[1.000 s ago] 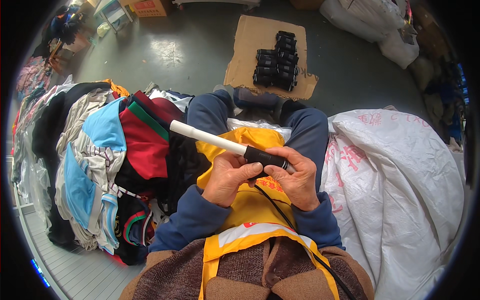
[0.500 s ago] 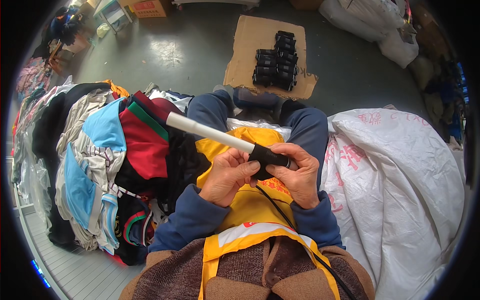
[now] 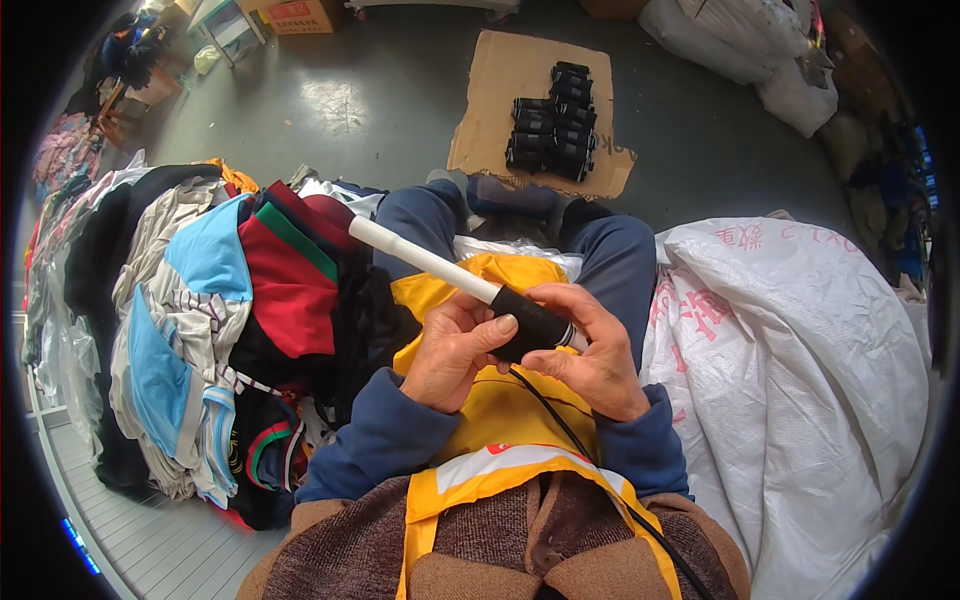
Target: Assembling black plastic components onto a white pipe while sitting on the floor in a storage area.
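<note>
A white tube [image 3: 420, 258] slants across my lap, its far end pointing up and left. Wrapped around its lower part is a black fabric piece [image 3: 535, 322] with a pale edge line; I cannot tell what kind of garment it is. My left hand [image 3: 448, 350] pinches the near side of the fabric, thumb on top. At the tube's lower right end, my right hand [image 3: 605, 355] closes round the fabric's edge with thumb and fingers. A bit of white shows beneath my right fingers.
Piled clothes [image 3: 290, 300] lie to my left. A large white woven sack [image 3: 780, 400] rests at my right. Ahead on the floor, a cardboard sheet [image 3: 490, 100] carries several black rolls [image 3: 555, 135]. A black cord [image 3: 550, 410] runs down my yellow apron [image 3: 470, 425].
The tube has slid slightly right and its far end has risen a little. My right hand has shifted right and down, and more of the black fabric shows between my hands.
</note>
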`<state>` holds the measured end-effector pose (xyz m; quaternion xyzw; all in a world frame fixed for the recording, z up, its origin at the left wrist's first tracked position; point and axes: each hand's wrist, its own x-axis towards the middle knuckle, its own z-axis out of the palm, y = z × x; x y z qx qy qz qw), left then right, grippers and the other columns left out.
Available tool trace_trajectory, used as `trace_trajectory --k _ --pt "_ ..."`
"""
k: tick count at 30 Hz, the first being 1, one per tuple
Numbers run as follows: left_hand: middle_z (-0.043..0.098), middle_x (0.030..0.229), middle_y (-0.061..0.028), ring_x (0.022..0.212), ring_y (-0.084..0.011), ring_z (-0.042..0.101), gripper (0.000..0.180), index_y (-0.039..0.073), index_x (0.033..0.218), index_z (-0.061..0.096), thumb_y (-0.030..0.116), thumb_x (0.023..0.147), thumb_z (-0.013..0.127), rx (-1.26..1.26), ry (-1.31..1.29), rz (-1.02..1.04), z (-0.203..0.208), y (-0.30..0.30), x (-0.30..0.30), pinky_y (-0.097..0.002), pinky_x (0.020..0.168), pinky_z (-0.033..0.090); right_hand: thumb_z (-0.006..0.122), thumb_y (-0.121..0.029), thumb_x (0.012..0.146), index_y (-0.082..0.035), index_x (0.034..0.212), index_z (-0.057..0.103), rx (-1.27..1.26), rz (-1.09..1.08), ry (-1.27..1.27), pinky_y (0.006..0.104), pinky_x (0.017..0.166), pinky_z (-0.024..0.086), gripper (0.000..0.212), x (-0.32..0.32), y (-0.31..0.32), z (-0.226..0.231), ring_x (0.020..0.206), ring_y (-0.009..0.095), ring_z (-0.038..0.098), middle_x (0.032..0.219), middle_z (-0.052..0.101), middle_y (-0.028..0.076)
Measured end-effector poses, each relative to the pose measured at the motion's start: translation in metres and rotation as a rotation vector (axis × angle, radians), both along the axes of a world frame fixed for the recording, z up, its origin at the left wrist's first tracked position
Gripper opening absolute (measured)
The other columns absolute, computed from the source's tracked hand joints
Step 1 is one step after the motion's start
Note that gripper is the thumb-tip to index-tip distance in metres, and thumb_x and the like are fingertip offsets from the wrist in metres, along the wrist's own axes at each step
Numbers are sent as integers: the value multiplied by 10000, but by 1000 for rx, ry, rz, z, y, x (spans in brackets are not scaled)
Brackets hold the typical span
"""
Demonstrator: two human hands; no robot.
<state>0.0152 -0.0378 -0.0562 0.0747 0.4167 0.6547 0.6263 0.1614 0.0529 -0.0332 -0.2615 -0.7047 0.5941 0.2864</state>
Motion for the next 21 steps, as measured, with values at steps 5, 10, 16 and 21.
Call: trace_trajectory --k 5,10,16,21 --pt "579 848 -43 694 -110 579 241 29 1017 543 86 815 662 8 95 -56 0 -1 2 -219 526 480 642 -139 841 51 1128 543 -21 93 -154 260 790 475 358 5 1 -4 863 188 610 950 636 136" --pt "587 860 -49 719 -118 584 188 26 991 545 77 832 632 24 27 -35 -9 -1 0 -230 539 482 615 -109 859 61 1107 561 -112 45 -99 244 771 480 306 9 3 -3 826 139 600 930 640 108" --pt "592 872 -50 732 -112 578 189 22 1006 547 88 844 621 20 35 -61 -4 1 1 -232 565 476 656 -62 813 49 1085 586 -286 -2 -26 229 788 473 302 10 1 -7 848 119 588 947 636 88" --pt "597 878 -43 713 -100 574 217 25 1040 555 127 860 621 83 280 -200 -15 -4 -1 -222 598 482 669 -59 798 44 1080 593 -283 -11 -9 223 775 473 309 11 2 -8 835 109 586 945 636 81"
